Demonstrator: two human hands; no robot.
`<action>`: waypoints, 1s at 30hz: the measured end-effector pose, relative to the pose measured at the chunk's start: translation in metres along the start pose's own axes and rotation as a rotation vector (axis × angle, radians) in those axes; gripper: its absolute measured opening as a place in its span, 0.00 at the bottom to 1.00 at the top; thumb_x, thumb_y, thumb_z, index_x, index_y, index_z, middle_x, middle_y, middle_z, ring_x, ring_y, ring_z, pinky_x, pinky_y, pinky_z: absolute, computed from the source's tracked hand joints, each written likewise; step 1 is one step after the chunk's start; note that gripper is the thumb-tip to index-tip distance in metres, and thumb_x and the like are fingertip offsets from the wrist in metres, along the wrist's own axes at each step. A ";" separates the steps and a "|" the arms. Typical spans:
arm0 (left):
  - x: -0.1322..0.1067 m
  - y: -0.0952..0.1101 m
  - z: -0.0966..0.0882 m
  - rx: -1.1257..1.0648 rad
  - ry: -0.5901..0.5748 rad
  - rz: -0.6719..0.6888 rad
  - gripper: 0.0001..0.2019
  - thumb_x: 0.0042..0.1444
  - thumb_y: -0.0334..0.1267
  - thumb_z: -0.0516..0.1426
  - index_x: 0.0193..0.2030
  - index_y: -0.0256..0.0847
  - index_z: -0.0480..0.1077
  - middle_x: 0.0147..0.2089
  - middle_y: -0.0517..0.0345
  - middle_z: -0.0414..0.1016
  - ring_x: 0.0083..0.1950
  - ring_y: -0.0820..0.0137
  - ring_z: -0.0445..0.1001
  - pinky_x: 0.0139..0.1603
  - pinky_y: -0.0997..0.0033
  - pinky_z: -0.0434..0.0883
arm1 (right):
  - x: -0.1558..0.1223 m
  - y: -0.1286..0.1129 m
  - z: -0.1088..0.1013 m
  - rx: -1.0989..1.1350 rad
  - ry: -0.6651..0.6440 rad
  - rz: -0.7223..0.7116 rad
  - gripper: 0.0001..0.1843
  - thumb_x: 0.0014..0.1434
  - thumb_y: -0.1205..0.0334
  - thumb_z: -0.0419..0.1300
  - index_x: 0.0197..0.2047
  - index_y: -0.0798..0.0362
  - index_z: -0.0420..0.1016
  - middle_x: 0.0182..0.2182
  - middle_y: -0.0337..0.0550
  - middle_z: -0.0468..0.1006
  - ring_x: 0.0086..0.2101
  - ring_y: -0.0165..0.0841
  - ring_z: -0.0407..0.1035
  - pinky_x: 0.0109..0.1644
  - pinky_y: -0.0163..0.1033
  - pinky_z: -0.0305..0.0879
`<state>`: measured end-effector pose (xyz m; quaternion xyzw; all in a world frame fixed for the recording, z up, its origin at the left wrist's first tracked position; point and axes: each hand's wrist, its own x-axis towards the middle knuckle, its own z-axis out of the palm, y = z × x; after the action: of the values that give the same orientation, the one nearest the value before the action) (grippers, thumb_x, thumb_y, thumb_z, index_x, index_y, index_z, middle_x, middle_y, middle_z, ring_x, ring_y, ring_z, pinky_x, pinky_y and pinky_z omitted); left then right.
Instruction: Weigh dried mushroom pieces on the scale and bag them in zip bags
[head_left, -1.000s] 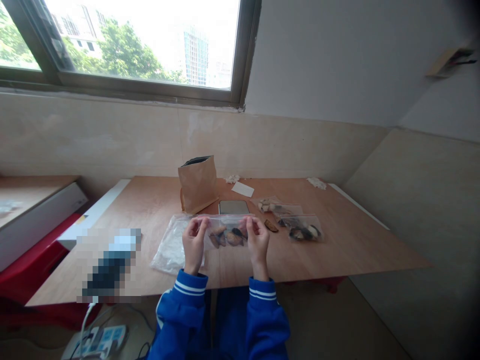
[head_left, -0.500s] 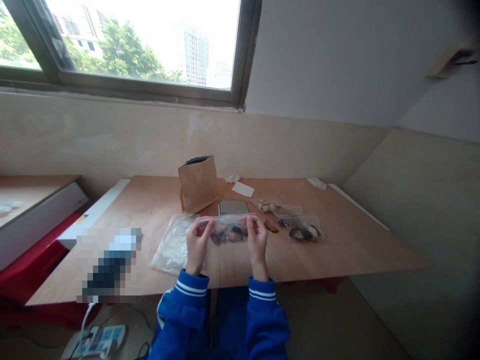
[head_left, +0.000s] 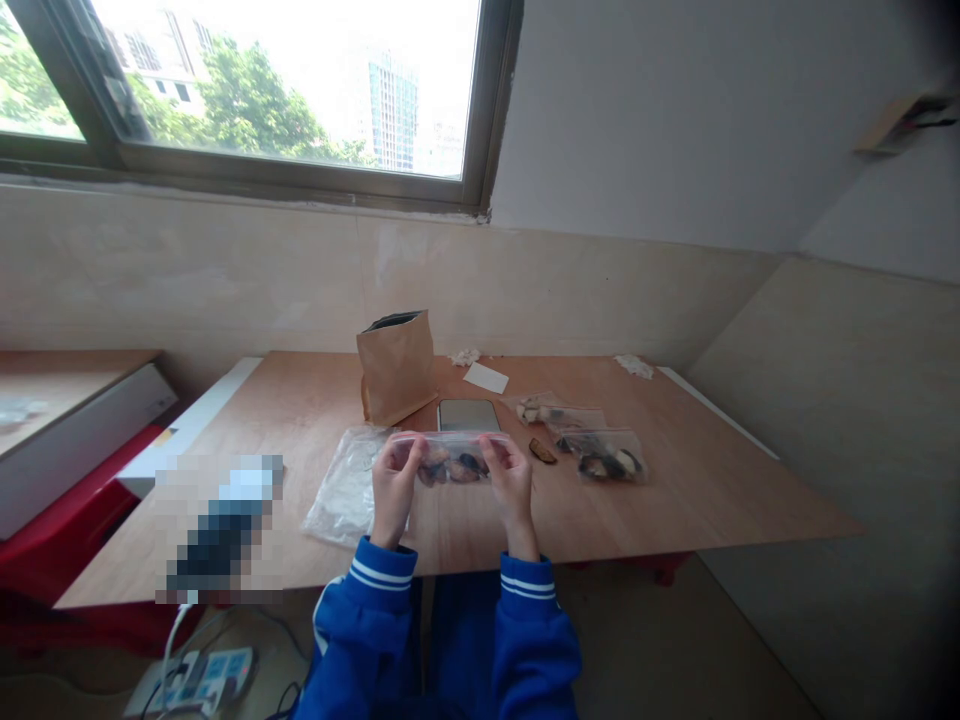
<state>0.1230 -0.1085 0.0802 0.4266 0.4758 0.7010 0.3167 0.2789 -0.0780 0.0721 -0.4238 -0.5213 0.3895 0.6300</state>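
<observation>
Both my left hand [head_left: 394,490] and my right hand [head_left: 511,490] pinch the top edge of a transparent zip bag [head_left: 454,464], holding it just above the wooden tabletop [head_left: 675,490]. Dark and tan dried pieces lie inside it, partly hidden by my fingers. To the right of my right hand lies a loose dark piece [head_left: 542,452]. Beyond it are a filled zip bag [head_left: 604,458] and a second bag [head_left: 555,412] holding pale and dark pieces. A crumpled transparent plastic bag [head_left: 345,490] lies under my left hand's side.
A kraft paper bag [head_left: 396,368] stands behind a smartphone [head_left: 469,414]. A white card [head_left: 485,378] and tissue scraps [head_left: 634,367] lie near the wall. A pixelated object [head_left: 217,525] sits at the left. A power strip [head_left: 191,682] lies on the floor below.
My hands have drawn slightly closer together, and my fingers curl further over the bag's top edge. The bag now looks narrower and flatter. The other items have not moved.
</observation>
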 end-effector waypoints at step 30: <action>-0.001 0.003 0.000 -0.055 -0.153 -0.063 0.12 0.51 0.45 0.64 0.35 0.37 0.79 0.39 0.51 0.79 0.42 0.64 0.77 0.43 0.67 0.74 | -0.003 -0.004 0.003 0.037 -0.073 -0.003 0.12 0.54 0.52 0.66 0.32 0.53 0.80 0.29 0.43 0.82 0.33 0.37 0.77 0.43 0.43 0.73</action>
<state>0.1237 -0.1101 0.0829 0.4548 0.4440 0.6688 0.3856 0.2757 -0.0823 0.0753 -0.3967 -0.5374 0.4133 0.6189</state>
